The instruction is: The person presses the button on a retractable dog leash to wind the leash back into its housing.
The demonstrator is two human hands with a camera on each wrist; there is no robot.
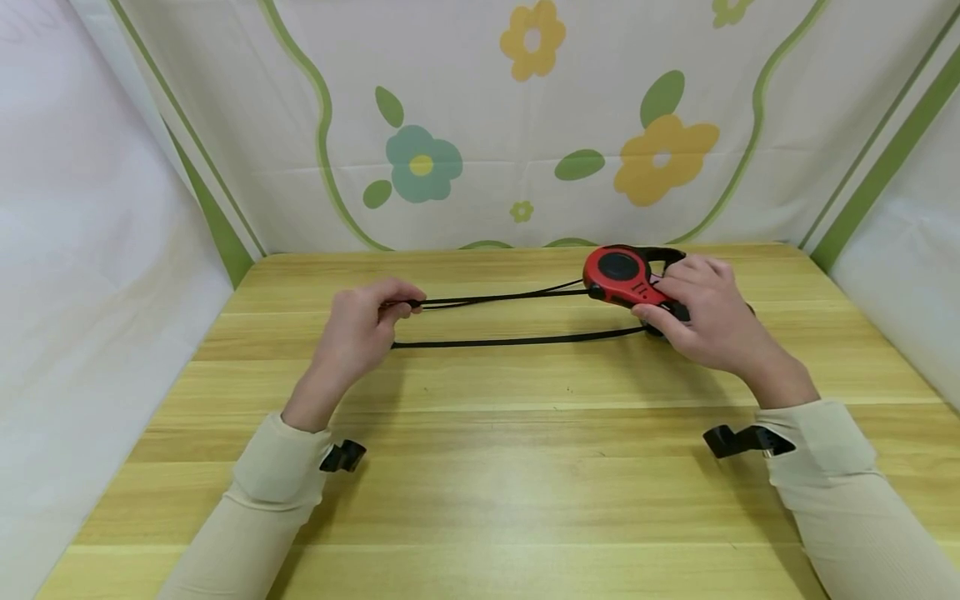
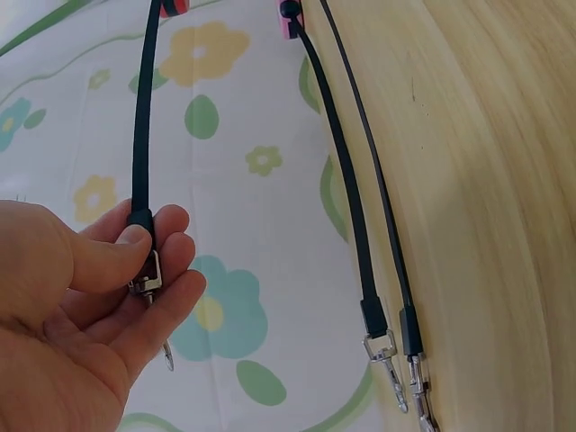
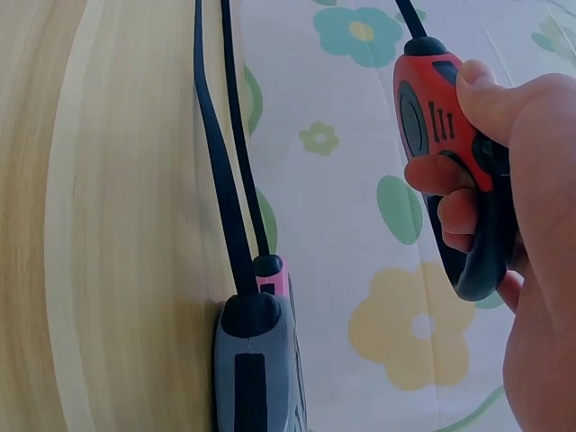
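Note:
My right hand [image 1: 693, 310] grips a red retractable leash housing [image 1: 621, 273] by its black handle, just above the wooden table [image 1: 525, 467] at the back right. In the right wrist view its fingers [image 3: 468, 193] curl through the handle of the red housing [image 3: 434, 117]. Its black strap [image 1: 510, 295] runs left to my left hand [image 1: 397, 308], which pinches the strap's metal clip [image 2: 148, 272] between thumb and fingers. A grey housing [image 3: 252, 369] and a pink one [image 3: 273, 281] lie on the table under the right hand, mostly hidden in the head view.
A second black strap [image 1: 517, 339] lies on the table nearer to me. Two straps end in metal clips [image 2: 382, 349] on the wood below the left hand. Floral cloth [image 1: 480, 125] walls the back and sides. The table's front half holds only my sleeves.

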